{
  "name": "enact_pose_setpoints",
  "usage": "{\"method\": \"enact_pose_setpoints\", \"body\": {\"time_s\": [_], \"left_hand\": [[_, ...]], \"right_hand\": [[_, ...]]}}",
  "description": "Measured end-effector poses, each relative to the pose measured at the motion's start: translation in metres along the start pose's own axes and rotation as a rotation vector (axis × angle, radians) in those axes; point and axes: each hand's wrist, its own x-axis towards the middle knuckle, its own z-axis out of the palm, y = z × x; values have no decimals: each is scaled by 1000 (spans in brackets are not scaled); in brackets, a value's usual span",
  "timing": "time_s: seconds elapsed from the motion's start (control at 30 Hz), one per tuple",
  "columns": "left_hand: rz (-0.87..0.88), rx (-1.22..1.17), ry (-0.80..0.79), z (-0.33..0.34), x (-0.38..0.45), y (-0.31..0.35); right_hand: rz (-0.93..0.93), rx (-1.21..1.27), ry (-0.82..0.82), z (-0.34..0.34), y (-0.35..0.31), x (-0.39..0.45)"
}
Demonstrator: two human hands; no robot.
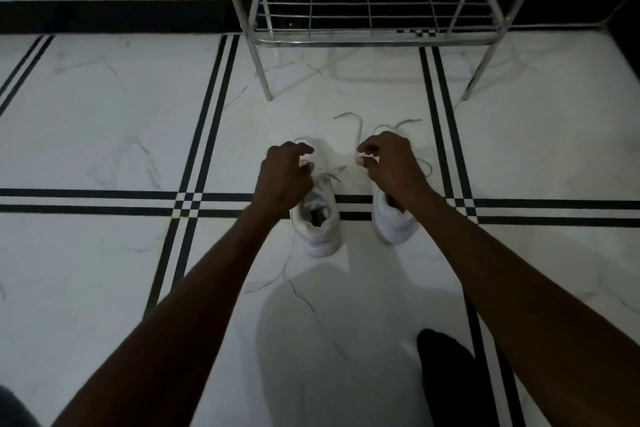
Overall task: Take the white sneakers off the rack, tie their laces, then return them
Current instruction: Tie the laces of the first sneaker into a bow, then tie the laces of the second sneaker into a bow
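Two white sneakers are set side by side on the marble floor [104, 114], toes pointed toward the metal rack [374, 35], which stands just beyond them. The left sneaker [320, 225] is partly covered by the left hand [285, 180], whose fingers are curled loosely above the tongue; its lace [330, 175] is seen emerging just beside the fingertips, but whether it is actually pinched cannot be told. The right sneaker [393, 222] is overlapped by the right hand [389, 163], with thumb and forefinger drawn close together near the inner side of the shoe; a grasp on the lace cannot be confirmed. Loose lace ends [349, 116] are spread on the floor past the right hand, untied. A dark shape [446, 367] is seen at the bottom edge.
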Motion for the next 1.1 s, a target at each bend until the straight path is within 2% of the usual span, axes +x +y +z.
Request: {"method": "enact_pose_setpoints", "body": {"time_s": [0.07, 0.13, 0.2, 0.3, 0.37, 0.6, 0.77, 0.87, 0.93, 0.97, 1.0, 1.07, 1.1], "left_hand": [[41, -69, -14, 18, -3, 23], [48, -40, -121, 35, -6, 43], [28, 173, -246, 49, -7, 53], [11, 518, -397, 58, -15, 48], [39, 580, -392, 59, -18, 39], [65, 583, -363, 38, -20, 6], [53, 676, -354, 27, -20, -1], [85, 724, -270, 27, -20, 12], [104, 602, -150, 38, -14, 24], [79, 486, -85, 43, -10, 33], [13, 327, -48, 49, -4, 41], [-199, -54, -94, 59, 6, 58], [-290, -180, -118, 65, 9, 63]], "right_hand": [[23, -80, 92, -17, 11, -7], [108, -171, 103, -29, 30, -12], [264, -235, 17, -39, 51, -19], [355, -70, -200, -48, 60, -34], [343, -42, -284, -45, 57, -43], [271, -31, -271, -27, 51, -52], [247, -9, -276, -14, 42, -54], [241, 17, -297, -11, 39, -51], [275, 55, -301, -13, 40, -48], [308, 69, -253, -14, 41, -45], [342, 69, -160, -16, 43, -42], [413, 69, 30, -20, 42, -35], [442, 80, 48, -20, 39, -32]]}}
